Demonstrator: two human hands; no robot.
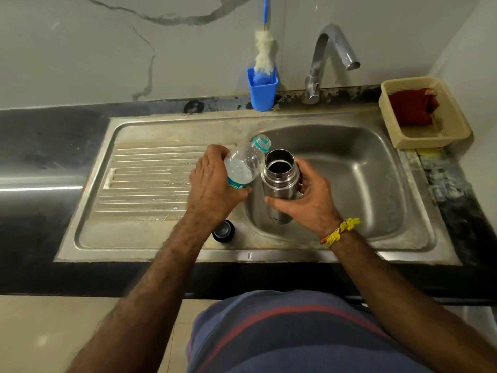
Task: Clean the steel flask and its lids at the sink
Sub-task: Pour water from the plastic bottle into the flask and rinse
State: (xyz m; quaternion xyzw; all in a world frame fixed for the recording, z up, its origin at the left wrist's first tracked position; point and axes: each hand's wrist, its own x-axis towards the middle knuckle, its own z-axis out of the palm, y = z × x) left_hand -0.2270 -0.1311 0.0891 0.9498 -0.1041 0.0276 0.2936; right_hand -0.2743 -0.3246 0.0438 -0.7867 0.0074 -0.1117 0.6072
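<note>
**Open flask held over the basin, water bottle tipped beside it**

Your right hand (304, 200) is wrapped around the steel flask (279, 181), fingers curled about its body and thumb across the front; the flask stands upright above the left part of the sink (376, 168) basin, its mouth uncovered and dark inside. Your left hand (215, 184) grips a clear plastic bottle (246, 164) around its lower half; the bottle is tilted, its open teal-ringed neck pointing up and to the right, just beside the flask's rim; whether the two touch is hard to tell. Some water shows inside the bottle.

One dark lid (223, 230) sits on the near edge of the steel surround, just beside your left forearm and left of the basin; it is partly hidden by the arm. The ribbed drainboard (150, 179) lies to the left of your left hand.

At the back, a blue cup (263, 91) holds a bottle brush (265, 52) with a white fluffy head and blue handle; the tap (329, 55) stands to its right, spout over the basin. A cream basket (425, 135) on the right counter holds a red cloth (414, 106). A yellow thread band (340, 232) circles your right wrist.
</note>
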